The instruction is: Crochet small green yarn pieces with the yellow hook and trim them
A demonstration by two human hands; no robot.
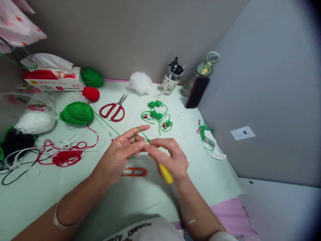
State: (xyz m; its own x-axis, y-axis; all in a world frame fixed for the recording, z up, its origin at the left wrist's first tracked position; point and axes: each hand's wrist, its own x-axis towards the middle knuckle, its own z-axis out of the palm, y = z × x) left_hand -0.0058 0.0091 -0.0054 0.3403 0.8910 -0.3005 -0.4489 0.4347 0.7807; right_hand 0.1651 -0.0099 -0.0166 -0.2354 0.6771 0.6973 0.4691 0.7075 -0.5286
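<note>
My left hand [117, 154] is closed at thumb and fingertips, with green yarn [143, 133] looped around its raised index finger. A yellow-handled crochet hook [165, 173] is gripped in my right hand [174, 159]; its tip is hidden by the fingers. Both hands meet at a small bit of green yarn work [147, 141], mostly covered by the fingertips. From the left hand a green strand runs back toward a green yarn ball [77, 113]. Orange thread snips [136, 172] lie beneath the hands. Just beyond them are several small green crocheted balls [157, 103] with loose tails.
Red-handled scissors [119, 114] lie behind my left hand. Leftward are a red yarn tangle [67, 158], black yarn [17, 145] and a tissue box [55, 78]. White stuffing [140, 83], a pen cup [170, 82], a bottle [189, 85] and a phone [197, 92] stand along the back.
</note>
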